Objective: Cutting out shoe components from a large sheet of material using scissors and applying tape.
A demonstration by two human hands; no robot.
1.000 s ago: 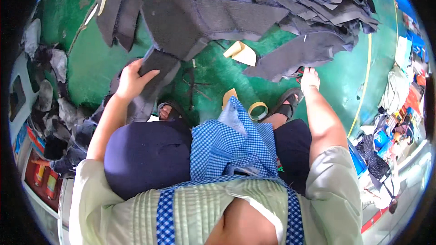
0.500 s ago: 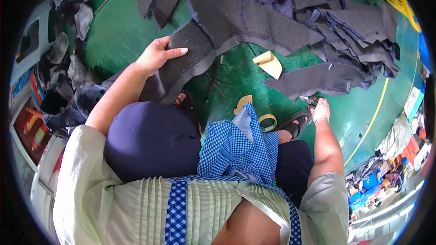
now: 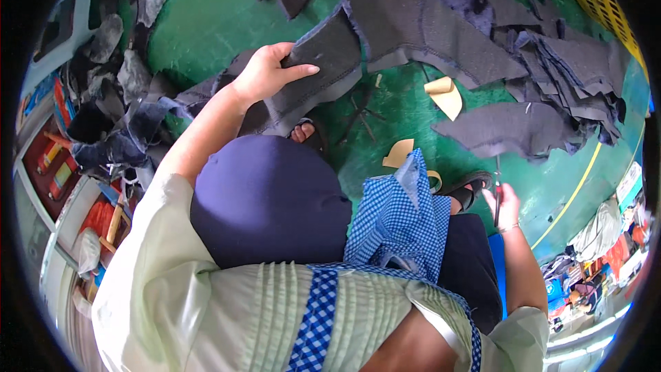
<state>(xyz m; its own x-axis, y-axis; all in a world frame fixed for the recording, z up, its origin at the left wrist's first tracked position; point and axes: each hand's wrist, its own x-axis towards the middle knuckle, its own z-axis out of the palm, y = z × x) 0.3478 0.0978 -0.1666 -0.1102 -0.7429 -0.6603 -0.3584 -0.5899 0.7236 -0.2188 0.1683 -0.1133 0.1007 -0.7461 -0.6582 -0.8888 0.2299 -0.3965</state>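
The left hand [image 3: 265, 74] is closed in a pinch on a long dark gray cloth [image 3: 329, 47]: the thumb lies straight along its upper face, while the fingers bend around the edge and their tips are hidden beneath. The cloth stretches from beside the left knee [image 3: 272, 196] across the green floor [image 3: 220, 17], up and away to the right, with seams running across it. The left forearm slants up and rightward past the knee. The right hand [image 3: 508, 207] is curled around the handles of a pair of scissors [image 3: 498, 200], low beside the right sandal [image 3: 469, 189]; its forearm rises almost straight from the lower right. The blades point away from the body toward a separate gray piece [image 3: 509, 127]; blur hides whether they touch it, or how far apart they are.
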